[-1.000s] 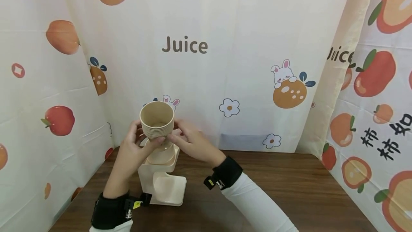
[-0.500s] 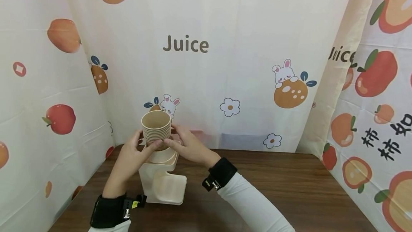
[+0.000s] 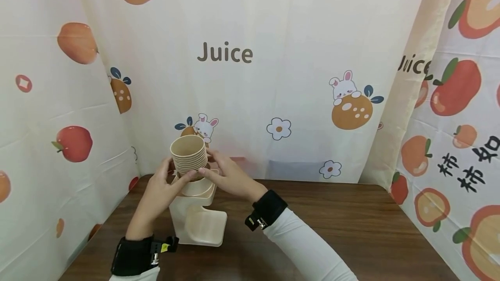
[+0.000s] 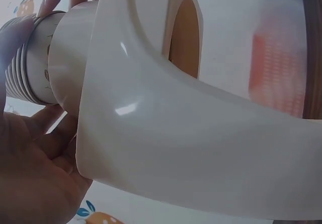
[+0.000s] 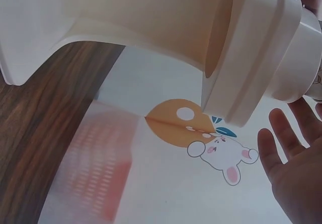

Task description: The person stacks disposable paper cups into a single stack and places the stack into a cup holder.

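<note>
A nested stack of beige paper cups (image 3: 188, 153) stands upright, mouths up, with its lower end inside the round collar (image 3: 195, 187) of a cream cup dispenser (image 3: 181, 218). My left hand (image 3: 162, 185) holds the stack from the left, thumb across the front and fingers passing behind. From the right, my right hand (image 3: 232, 177) holds it too, the two thumb tips close together at the front. In the left wrist view, the lowest cup (image 4: 43, 58) shows a printed side against the collar. The right wrist view shows the spread right fingers (image 5: 287, 133) beside the collar.
The dispenser's flat base plate (image 3: 211, 229) reaches forward on the dark wooden table (image 3: 312, 224). Behind it hangs a white curtain (image 3: 273, 86) printed with fruit and rabbits, with more curtain along both sides. Pink and blue translucent patches show low on the back curtain.
Both hands have brought the cup stack down, so its bottom sits in the dispenser's collar. Over the last half second the stack and hands have barely moved.
</note>
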A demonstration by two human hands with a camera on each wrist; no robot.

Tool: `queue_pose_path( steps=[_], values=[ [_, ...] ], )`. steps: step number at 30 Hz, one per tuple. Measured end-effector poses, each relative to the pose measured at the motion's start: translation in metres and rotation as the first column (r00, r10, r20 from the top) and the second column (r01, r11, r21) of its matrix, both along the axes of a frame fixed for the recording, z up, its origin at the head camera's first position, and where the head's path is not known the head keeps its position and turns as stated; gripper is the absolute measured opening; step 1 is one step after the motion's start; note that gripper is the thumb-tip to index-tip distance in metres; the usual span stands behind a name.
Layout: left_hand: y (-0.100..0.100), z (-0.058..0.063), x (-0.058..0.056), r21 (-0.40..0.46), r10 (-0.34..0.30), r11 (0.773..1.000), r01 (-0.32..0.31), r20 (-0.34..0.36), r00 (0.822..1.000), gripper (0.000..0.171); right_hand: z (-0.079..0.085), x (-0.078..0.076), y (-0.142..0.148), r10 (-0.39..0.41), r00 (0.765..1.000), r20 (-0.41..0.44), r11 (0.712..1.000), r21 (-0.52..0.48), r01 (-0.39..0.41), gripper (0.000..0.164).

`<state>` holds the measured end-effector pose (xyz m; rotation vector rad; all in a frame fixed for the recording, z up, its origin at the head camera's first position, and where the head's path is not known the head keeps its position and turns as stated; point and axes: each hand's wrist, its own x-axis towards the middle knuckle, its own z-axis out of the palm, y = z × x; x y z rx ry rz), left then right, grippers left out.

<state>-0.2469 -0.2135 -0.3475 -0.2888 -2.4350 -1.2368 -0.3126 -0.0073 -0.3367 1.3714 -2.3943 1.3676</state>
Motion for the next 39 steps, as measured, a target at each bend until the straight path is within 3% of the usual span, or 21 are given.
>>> queue_pose_path(
  steps=[7, 13, 17, 21, 32, 39],
  values=[
    [-0.001, 0.000, 0.003, -0.021, 0.028, 0.999, -0.028, -0.033, 0.999, 0.075, 0.011, 0.015, 0.000, -0.037, 0.999, 0.021, 0.999, 0.022, 0.037, 0.058],
    [0.000, -0.003, 0.003, -0.003, 0.028, 1.000, -0.028, -0.018, 0.999, 0.080, -0.003, 0.002, -0.001, -0.070, 0.996, -0.061, 0.995, 0.068, 0.074, 0.061],
    [0.002, -0.007, 0.003, -0.046, 0.050, 0.998, -0.052, -0.041, 0.998, 0.079, -0.011, -0.002, 0.000, -0.093, 0.991, -0.092, 0.990, 0.102, 0.102, 0.062],
    [0.004, -0.010, 0.003, -0.057, 0.059, 0.996, -0.063, -0.064, 0.996, 0.079, -0.016, -0.004, 0.001, -0.095, 0.993, -0.075, 0.988, 0.115, 0.104, 0.061],
    [0.004, -0.012, 0.002, 0.009, 0.007, 1.000, -0.006, -0.067, 0.998, 0.078, -0.016, -0.008, 0.000, -0.040, 0.999, -0.033, 0.997, 0.067, 0.042, 0.063],
    [0.003, -0.003, 0.001, 0.077, -0.043, 0.996, 0.044, -0.025, 0.999, 0.076, -0.007, -0.005, -0.005, -0.051, 0.995, 0.086, 0.999, 0.007, 0.050, 0.063]
  ],
)
